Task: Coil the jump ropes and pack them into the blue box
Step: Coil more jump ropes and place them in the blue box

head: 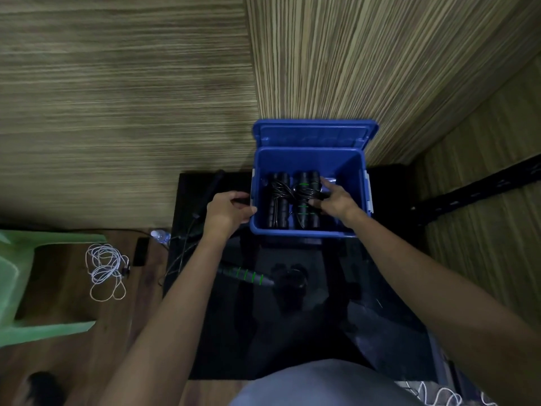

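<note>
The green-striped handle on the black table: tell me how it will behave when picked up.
The green-striped handle looks cylindrical, so a nudge would probably roll it on the glossy black table. It seems rigid. Any cord attached would likely dangle, but none is clearly visible.

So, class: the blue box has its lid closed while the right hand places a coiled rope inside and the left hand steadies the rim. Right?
Not quite. The head view shows the lid open, hinged back behind the blue box. The rest stands: the right hand places a coiled rope inside, and the left hand steadies the rim.

Blue box (358,171), lid blue too. Inside: black jump ropes (292,200), right bundle green-banded. Black glossy table (366,332); near-centre black handle (246,275), green stripes. Left: pale green chair (17,288), white cord (105,268). Walls: brown-olive streaked woodgrain.
</note>
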